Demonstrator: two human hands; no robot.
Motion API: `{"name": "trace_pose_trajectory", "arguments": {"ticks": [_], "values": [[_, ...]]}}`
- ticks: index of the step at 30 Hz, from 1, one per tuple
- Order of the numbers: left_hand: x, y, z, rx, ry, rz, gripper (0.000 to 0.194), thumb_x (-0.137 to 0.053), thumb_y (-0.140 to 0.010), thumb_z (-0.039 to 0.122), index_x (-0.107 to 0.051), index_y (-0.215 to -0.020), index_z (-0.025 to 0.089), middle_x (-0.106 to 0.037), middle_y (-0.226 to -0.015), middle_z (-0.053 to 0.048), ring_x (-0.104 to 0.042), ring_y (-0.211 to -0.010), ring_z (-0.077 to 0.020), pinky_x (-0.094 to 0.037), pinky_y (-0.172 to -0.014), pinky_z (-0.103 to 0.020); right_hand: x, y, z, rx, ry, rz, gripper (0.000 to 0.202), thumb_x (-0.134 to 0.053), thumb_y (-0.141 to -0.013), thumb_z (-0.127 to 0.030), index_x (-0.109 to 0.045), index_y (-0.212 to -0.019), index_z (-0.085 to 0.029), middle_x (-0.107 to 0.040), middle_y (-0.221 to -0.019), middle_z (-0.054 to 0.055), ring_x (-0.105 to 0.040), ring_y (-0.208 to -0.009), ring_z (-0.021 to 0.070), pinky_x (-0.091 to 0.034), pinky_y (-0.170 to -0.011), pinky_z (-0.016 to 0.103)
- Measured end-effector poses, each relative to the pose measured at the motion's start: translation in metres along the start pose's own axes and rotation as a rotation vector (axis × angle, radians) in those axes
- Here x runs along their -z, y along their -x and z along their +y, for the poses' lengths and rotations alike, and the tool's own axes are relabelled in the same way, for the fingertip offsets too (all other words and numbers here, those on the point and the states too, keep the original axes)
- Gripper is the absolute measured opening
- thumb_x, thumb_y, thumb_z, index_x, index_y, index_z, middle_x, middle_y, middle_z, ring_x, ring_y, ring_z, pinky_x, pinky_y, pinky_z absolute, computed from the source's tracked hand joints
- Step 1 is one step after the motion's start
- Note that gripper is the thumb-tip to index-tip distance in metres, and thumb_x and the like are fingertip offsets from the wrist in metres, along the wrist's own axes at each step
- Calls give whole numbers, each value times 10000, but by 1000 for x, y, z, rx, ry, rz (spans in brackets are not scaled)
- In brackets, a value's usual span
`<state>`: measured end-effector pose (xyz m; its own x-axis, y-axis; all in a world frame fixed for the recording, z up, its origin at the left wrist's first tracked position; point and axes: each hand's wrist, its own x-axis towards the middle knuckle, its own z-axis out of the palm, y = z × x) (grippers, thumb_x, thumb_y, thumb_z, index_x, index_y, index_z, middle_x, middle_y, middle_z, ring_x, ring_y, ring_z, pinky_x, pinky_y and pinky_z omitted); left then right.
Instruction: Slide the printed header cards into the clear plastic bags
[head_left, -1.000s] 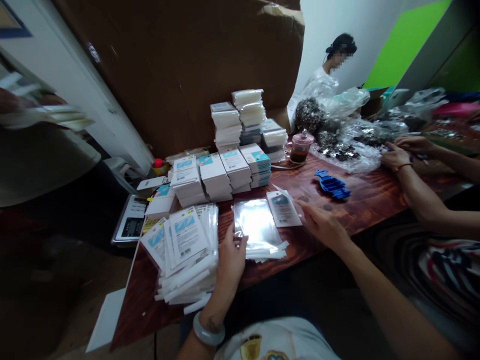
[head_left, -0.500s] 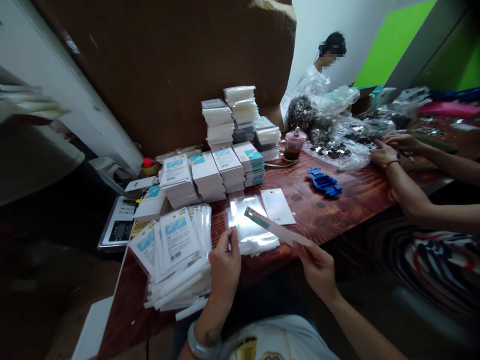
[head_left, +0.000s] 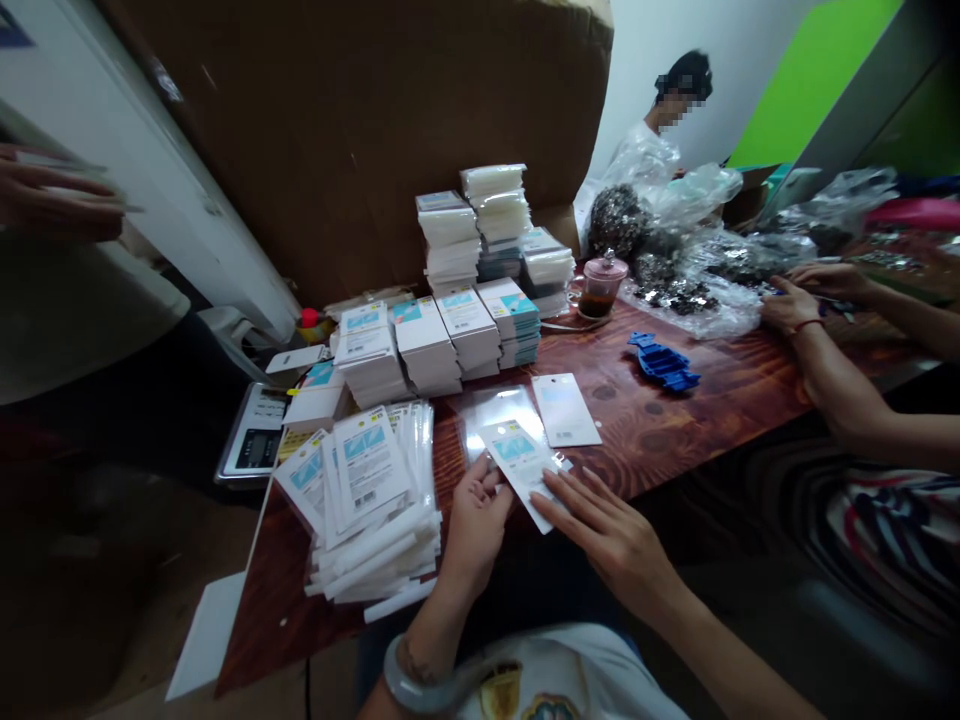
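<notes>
A white card with a blue printed panel point(head_left: 516, 455) is held at a slant between my hands. My left hand point(head_left: 478, 515) pinches its left edge, thumb and fingers closed. The fingers of my right hand point(head_left: 607, 530) press on its right side, with the thumb hidden beneath. Under and behind the card lie clear plastic sleeves point(head_left: 487, 408). A single pale card point(head_left: 566, 410) rests flat just to their right. On the left, a loose pile of sleeved cards point(head_left: 367, 465) spreads over the wooden table point(head_left: 255, 610).
Stacks of cards point(head_left: 427, 345) and taller stacks of sleeves point(head_left: 450, 240) stand behind. Further right are a lidded cup point(head_left: 600, 290), a blue plastic part point(head_left: 664, 362) and bags of metal pieces point(head_left: 675, 290). Another person's hands point(head_left: 795, 305) work at right; a scale point(head_left: 255, 435) sits left.
The card, earlier seen nearly edge-on in my right hand, now shows its printed face. My left hand has come onto it, and my right hand has moved left along it.
</notes>
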<state>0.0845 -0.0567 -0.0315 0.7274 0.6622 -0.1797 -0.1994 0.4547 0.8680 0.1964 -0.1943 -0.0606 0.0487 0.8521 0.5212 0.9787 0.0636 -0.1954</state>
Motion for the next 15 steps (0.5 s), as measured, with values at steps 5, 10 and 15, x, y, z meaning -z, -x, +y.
{"name": "trace_pose_trajectory", "arguments": {"ticks": [5,10,15], "values": [[-4,5,-2,-28,-146,-126,437,-649,-724,138,-595,-1155,189,-683,-1131,-66,-610,-1083,-180,-406,-1001,-312,-9,-31,7,-66,-43,-101,683,-300,-815,20,-287,-1428,-280,-275,-1487,50,-269,-1354,217,-351,-1067,462],[9,11,0,-101,-281,-152,502,-662,-748,202,-559,-1239,189,-678,-1129,-90,-615,-1064,-236,-417,-994,-387,-3,-58,10,-97,-117,134,692,-331,-797,43,-350,-1405,-286,-556,-1301,31,-512,-1205,180,-440,-1020,387],[12,11,2,-160,-288,78,474,-780,-593,177,-691,-1056,229,-578,-1291,-87,-354,-1325,-330,-257,-1108,-417,2,-101,-41,35,-192,510,561,-392,-872,-29,-422,-1369,-286,-625,-1206,0,-564,-1147,183,-436,-1037,364]]}}
